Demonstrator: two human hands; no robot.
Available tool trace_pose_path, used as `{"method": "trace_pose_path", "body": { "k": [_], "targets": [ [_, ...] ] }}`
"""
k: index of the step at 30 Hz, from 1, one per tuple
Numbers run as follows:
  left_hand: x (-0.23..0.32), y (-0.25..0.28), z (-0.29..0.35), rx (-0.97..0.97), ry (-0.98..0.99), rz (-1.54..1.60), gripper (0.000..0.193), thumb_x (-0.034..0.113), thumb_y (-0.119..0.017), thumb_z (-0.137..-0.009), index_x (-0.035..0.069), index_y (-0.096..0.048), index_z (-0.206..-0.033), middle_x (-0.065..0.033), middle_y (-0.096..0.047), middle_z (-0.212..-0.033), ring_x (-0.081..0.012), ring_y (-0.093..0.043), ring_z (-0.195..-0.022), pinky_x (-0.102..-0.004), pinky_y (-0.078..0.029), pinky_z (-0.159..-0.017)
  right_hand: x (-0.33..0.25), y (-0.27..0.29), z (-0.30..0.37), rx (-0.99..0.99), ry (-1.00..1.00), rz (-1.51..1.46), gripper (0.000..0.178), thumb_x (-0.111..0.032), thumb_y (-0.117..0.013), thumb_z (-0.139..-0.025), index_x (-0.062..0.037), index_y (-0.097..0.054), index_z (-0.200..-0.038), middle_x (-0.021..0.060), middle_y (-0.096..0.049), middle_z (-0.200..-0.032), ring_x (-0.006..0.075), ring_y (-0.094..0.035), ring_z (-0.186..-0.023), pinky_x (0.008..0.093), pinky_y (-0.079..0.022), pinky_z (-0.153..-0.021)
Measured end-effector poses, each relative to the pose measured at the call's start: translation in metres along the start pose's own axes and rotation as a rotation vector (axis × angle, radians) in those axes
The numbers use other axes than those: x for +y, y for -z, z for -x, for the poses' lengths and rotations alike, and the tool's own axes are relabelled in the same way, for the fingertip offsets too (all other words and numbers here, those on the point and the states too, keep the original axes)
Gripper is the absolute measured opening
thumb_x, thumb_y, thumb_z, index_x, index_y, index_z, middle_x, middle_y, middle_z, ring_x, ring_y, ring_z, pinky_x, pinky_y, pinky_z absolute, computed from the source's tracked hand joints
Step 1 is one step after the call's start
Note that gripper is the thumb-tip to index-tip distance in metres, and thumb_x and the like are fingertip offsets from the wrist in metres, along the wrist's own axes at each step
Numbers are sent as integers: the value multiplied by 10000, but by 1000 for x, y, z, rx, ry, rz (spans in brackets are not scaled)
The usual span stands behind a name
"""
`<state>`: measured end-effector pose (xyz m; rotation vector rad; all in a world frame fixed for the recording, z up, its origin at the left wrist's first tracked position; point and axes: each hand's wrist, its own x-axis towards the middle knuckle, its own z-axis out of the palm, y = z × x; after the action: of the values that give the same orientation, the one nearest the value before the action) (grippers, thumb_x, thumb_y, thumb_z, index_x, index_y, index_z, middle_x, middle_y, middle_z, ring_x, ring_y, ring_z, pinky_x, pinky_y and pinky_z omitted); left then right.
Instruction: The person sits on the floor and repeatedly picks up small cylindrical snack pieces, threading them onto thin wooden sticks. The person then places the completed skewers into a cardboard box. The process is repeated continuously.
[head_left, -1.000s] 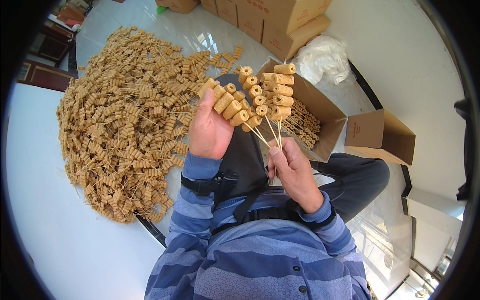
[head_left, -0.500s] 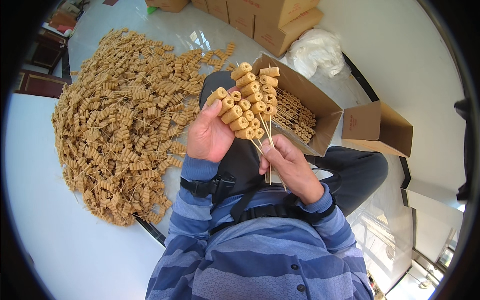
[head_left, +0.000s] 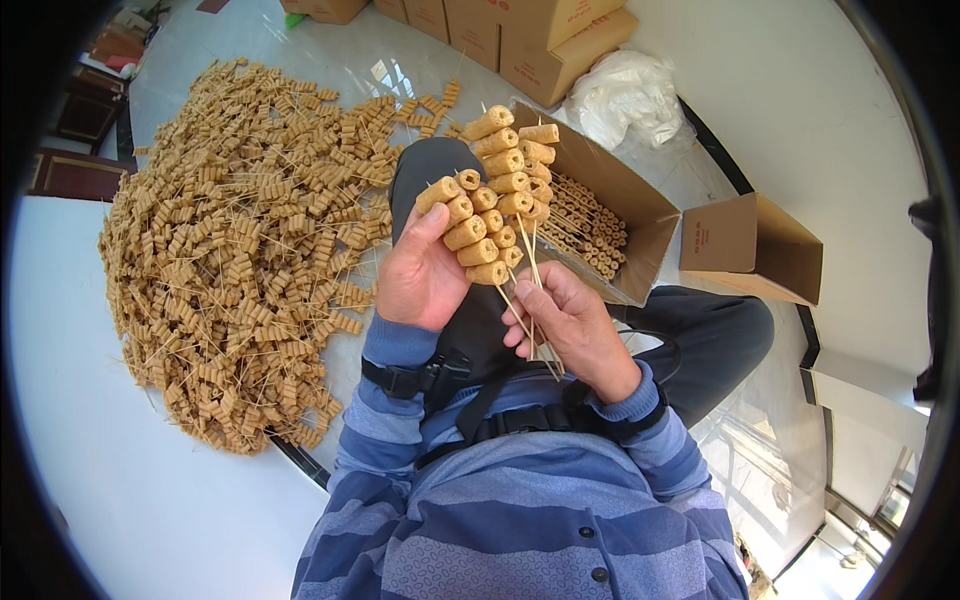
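Several skewers of tan, hollow, tube-shaped pieces are held up in front of me, over my lap. My left hand is closed on the left side of the bunch, its thumb pressing the outer tubes. Pinched in my right hand are the thin bare wooden stick ends, below the tubes. A right-hand column of tubes leans away from the left group, with a gap between them. Fingers of the left hand behind the bunch are hidden. Just beyond stands an open cardboard box with rows of skewers inside.
A large heap of similar skewers covers the floor at left. Another open carton stands at right. Stacked cardboard boxes and a crumpled white plastic bag are at the back. My bent knees flank the work.
The right column of tubes has swung up and apart from the left group. My right hand has shifted slightly left and down, still gripping the sticks. The left hand keeps its hold.
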<state>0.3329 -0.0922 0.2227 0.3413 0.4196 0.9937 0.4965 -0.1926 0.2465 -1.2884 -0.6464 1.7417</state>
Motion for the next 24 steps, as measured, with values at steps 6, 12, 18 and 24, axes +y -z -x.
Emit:
{"method": "trace_pose_path", "body": {
  "k": [6,12,18,24],
  "targets": [
    [-2,4,-2,42,-167,-59,429,199,-493,-1039,43,-421,-1432,-115,-566,-1315,-235,-593,-1154,-409,-522,-977,3,-2,-3,56,60,7,244,-251,-491,-1074,-30,-555,-1156,58,-636,-872,118,-649,-691,225,-535,-602],
    [12,-1,-4,102,-233,-21,527,213,-468,-1038,10,-349,-1510,-127,-526,-1413,-247,-556,-1250,-413,-467,-1062,-2,3,1,78,80,124,262,-295,-481,-1080,-55,-583,-1113,-37,-469,-649,36,-426,-500,203,-345,-454],
    [11,-8,-9,90,-278,69,521,238,-456,-1026,-10,-392,-1480,-149,-549,-1398,-284,-544,-1280,-438,-424,-1102,-3,-1,1,77,42,72,347,-356,-423,-1094,-38,-564,-1095,-28,-388,-587,53,-344,-482,210,-323,-460],
    [6,-5,-12,90,-328,36,539,227,-445,-1021,8,-367,-1508,-143,-524,-1432,-275,-530,-1298,-434,-418,-1108,-4,-2,2,-10,14,-47,312,-327,-428,-1094,-46,-544,-1023,-28,-375,-570,58,-322,-466,219,-305,-436]
  ]
}}
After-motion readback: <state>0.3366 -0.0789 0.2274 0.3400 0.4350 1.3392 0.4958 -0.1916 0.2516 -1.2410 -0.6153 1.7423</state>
